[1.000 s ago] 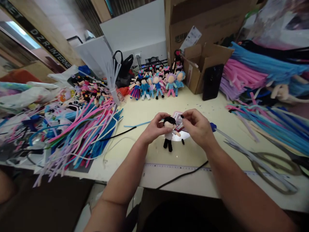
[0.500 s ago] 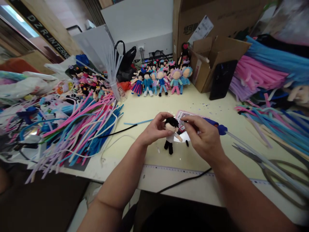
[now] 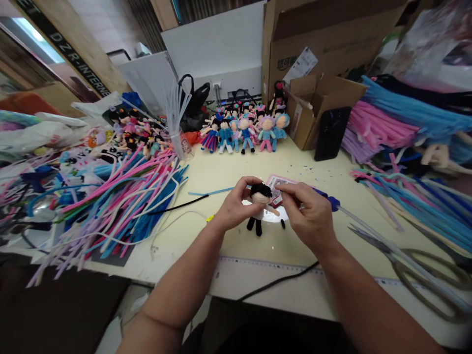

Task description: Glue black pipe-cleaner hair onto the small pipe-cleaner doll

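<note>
A small doll (image 3: 261,197) with black hair, a white top and black legs is upright in my left hand (image 3: 234,206), gripped between thumb and fingers at the head and body. My right hand (image 3: 309,211) is close by on the right, thumb and forefinger pinched together near the doll's head. Whatever is in that pinch is too small to make out. On the table between the hands lies a short black piece (image 3: 282,224). Behind them is a pink-edged card or packet (image 3: 275,182), partly hidden by my right hand.
Scissors (image 3: 387,250) and a translucent stick (image 3: 372,228) in a blue tool (image 3: 334,203) lie right. A ruler (image 3: 258,264) and black pipe cleaner (image 3: 280,281) run in front. Pipe cleaners (image 3: 140,196) are heaped left; finished dolls (image 3: 245,132) stand behind, beside a cardboard box (image 3: 300,120).
The view has shifted slightly. My left hand still holds the doll, which has tilted a little, its legs swinging left. My right hand's pinch stays near the doll's head.
</note>
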`<state>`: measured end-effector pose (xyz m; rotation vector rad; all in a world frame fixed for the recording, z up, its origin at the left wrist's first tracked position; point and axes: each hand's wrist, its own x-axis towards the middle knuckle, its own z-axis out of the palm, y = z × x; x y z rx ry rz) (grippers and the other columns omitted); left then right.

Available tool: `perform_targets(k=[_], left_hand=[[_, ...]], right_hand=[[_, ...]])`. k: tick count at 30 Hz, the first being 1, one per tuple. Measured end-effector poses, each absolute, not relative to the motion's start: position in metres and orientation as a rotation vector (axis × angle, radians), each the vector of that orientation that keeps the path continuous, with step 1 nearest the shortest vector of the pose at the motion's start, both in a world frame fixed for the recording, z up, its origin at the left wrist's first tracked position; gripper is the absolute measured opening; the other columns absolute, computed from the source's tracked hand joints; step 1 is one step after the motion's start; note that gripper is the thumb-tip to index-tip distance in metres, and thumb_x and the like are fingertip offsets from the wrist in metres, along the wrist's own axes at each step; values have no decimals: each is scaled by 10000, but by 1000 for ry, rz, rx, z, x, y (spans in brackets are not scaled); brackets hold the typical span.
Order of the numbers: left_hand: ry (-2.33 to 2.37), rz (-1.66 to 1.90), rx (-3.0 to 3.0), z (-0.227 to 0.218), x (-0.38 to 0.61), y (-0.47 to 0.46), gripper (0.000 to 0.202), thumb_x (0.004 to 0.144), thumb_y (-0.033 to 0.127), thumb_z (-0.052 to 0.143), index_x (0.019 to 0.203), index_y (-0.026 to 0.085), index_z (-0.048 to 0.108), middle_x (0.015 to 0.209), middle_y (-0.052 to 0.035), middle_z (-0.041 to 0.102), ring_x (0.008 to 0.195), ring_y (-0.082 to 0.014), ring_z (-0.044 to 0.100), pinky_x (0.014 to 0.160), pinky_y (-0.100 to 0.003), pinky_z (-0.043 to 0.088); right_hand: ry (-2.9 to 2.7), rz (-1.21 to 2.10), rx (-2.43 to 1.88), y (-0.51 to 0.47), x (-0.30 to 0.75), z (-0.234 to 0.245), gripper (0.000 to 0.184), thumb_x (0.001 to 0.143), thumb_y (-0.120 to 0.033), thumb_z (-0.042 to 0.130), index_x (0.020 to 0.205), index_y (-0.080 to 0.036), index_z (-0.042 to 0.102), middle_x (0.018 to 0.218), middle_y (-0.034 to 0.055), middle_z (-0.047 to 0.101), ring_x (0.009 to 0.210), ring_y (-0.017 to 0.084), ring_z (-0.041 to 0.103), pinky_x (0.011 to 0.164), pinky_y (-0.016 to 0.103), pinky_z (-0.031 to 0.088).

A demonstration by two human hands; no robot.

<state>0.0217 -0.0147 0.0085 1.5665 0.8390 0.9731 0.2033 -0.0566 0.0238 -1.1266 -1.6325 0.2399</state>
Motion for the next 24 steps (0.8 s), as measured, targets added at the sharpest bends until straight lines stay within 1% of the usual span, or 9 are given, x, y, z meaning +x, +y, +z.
perform_targets(k=[5,9,11,13,16,18,20,22,24], left_hand=[[947,971,1587,14,26,-19,490,682,175,694,1127,221,494,990,-33,612,852,-163,602,738,-290,471],[980,968,1579,16,29,-21,482,673,188,694,1113,215,499,1005,-44,613,836,-165,605,706,-287,475],[971,974,1580,15,29,-21,476,675,194,695,1111,216,502,1019,-49,613,840,-164,608,712,-290,477],[957,983,1569,14,30,-21,476,674,196,699,1108,215,502,1035,-50,610,839,-159,610,716,-289,478],[949,986,1533,13,31,-21,497,677,203,701,1129,216,495,1031,-46,609,815,-149,608,690,-274,474],[938,991,1531,13,32,-21,515,685,209,699,1158,217,495,1041,-48,608,800,-144,604,669,-266,470],[941,1011,1569,13,33,-22,503,696,210,698,1164,215,513,1067,-57,605,817,-147,601,671,-266,469],[962,1038,1633,13,34,-22,464,702,205,702,1139,212,546,1088,-65,603,868,-160,596,697,-270,469],[989,1058,1697,14,35,-23,434,702,199,707,1112,213,568,1104,-66,596,926,-176,587,724,-278,466]], right_hand=[[-1644,194,-1148,-57,202,23,203,850,-87,528,948,-175,683,820,34,681,732,151,632,661,284,503],[-1638,200,-1156,-56,202,22,195,853,-89,530,932,-176,685,809,32,679,740,158,637,680,293,508],[-1652,227,-1148,-56,203,22,195,881,-119,522,971,-180,684,847,43,683,783,167,641,715,308,512],[-1682,245,-1144,-55,202,23,227,909,-141,498,1053,-177,670,924,67,683,859,179,640,768,328,511],[-1707,243,-1158,-54,202,22,276,922,-140,480,1147,-176,634,1011,85,676,941,189,630,822,346,500],[-1682,250,-1175,-54,202,21,233,909,-142,510,1095,-187,642,984,67,682,914,183,634,802,336,502],[-1649,257,-1190,-54,202,20,155,888,-142,548,989,-196,652,912,41,682,846,171,636,754,317,505],[-1640,242,-1187,-55,203,19,112,868,-136,574,918,-197,653,874,30,666,802,162,626,723,306,502],[-1643,218,-1171,-55,203,19,106,857,-133,589,901,-196,663,870,31,651,791,157,620,716,303,500]])
